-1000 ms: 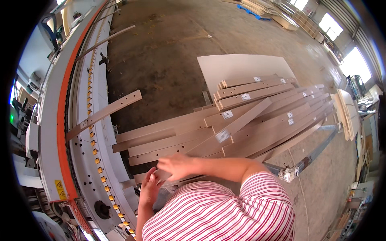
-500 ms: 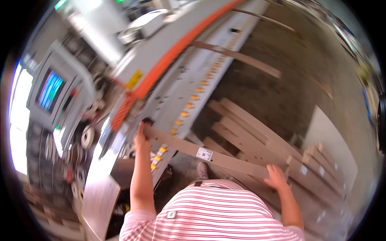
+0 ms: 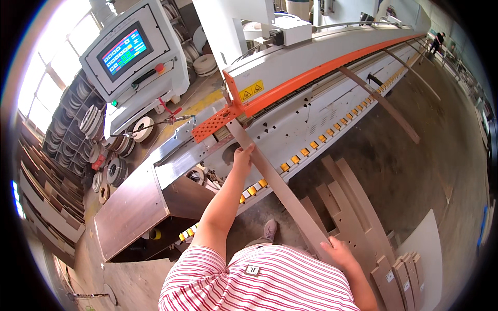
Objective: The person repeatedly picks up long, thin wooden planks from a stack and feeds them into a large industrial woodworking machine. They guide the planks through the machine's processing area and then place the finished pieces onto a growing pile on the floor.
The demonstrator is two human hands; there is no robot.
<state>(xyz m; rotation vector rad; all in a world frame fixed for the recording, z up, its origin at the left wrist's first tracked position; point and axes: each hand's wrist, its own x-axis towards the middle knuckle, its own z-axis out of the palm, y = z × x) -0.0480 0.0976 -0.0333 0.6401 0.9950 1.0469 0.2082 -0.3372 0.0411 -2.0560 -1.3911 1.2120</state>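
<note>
A long, narrow brown board (image 3: 277, 182) slants from near my waist up to the machine's infeed, its far end beside the perforated orange guard (image 3: 218, 123). My left hand (image 3: 243, 157) grips the board's left edge nearer that far end, fingers closed around it. At the near end, my right hand (image 3: 337, 251) is closed on the board's right edge. Beneath the board runs the machine's grey bed with a row of yellow rollers (image 3: 305, 152). Whether the far end touches the machine under the guard I cannot tell.
A control panel with a lit screen (image 3: 123, 51) stands at the left. Several brown boards (image 3: 358, 207) are stacked at the right, beside a pale sheet (image 3: 424, 259). Other strips (image 3: 381, 103) stick out along the machine. A person (image 3: 437, 42) stands far off; edging rolls (image 3: 115, 171) lie left.
The board has swung from lying across my body to pointing at the machine's infeed. My left hand has moved right and up with it; my view has turned left.
</note>
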